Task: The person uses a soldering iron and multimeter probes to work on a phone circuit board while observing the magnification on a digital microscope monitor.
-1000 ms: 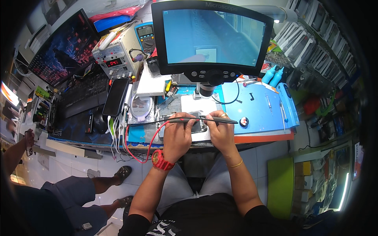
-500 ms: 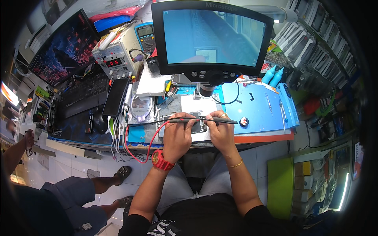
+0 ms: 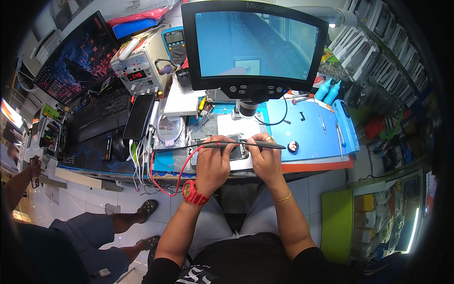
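Observation:
My left hand [image 3: 213, 163] is closed in a pinch around a red-and-black test probe [image 3: 234, 144], whose red lead [image 3: 180, 173] loops down past my wrist. My right hand [image 3: 266, 163] pinches a slim black test probe [image 3: 276, 146] with its tapered end toward the right. A black lead [image 3: 177, 148] runs in from the left and passes over my left fingers. The two hands face each other, and the probes lie nearly level between them. Beneath them is a phone [image 3: 242, 152], largely covered by my hands. Where the probes meet is too small to make out.
A microscope [image 3: 248, 110] with a large screen [image 3: 255, 47] stands just beyond my hands. Left are a power supply [image 3: 137, 71], multimeter [image 3: 176, 45], upright phone [image 3: 139, 117] and keyboard [image 3: 101, 111]. A blue mat [image 3: 307, 135] with tools lies right. Another person [image 3: 90, 236] is at lower left.
The red digits on the power supply display have changed. My hands and both probes hold their positions.

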Available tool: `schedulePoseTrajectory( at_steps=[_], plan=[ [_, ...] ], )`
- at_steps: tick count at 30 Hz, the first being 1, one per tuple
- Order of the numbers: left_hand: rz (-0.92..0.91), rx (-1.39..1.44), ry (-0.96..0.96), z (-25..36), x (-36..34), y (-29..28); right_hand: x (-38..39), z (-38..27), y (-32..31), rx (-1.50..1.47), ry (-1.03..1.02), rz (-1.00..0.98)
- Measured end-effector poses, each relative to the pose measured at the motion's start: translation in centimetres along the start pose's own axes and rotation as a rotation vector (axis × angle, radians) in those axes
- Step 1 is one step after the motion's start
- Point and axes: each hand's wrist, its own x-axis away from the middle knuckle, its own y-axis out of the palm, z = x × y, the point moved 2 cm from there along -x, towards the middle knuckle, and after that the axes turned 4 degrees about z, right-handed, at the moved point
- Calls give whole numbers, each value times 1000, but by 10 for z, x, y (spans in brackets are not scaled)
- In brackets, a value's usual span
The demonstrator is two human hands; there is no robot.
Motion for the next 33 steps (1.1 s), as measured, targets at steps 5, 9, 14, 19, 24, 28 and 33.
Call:
schedulePoseTrajectory(
  at_steps=[5, 9, 14, 19, 24, 28, 33],
  plan=[
    [6, -9, 5, 0, 0, 0, 0, -1, 0, 2, 3, -1],
    [5, -5, 3, 0, 0, 0, 0, -2, -1, 7, 4, -1],
    [9, 4, 3, 0, -1, 0, 0, -3, -1, 9, 4, -5],
    [-1, 1, -3, 0, -1, 0, -1, -3, -1, 12, 4, -7],
    [1, -7, -1, 1, -1, 0, -1, -4, -1, 26, -7, -10],
    [-5, 8, -23, 2, -1, 0, -1, -5, -2, 24, -19, -7],
    [-8, 2, -21, -1, 0, 0, -1, -4, -1, 18, 3, -9]
  ],
)
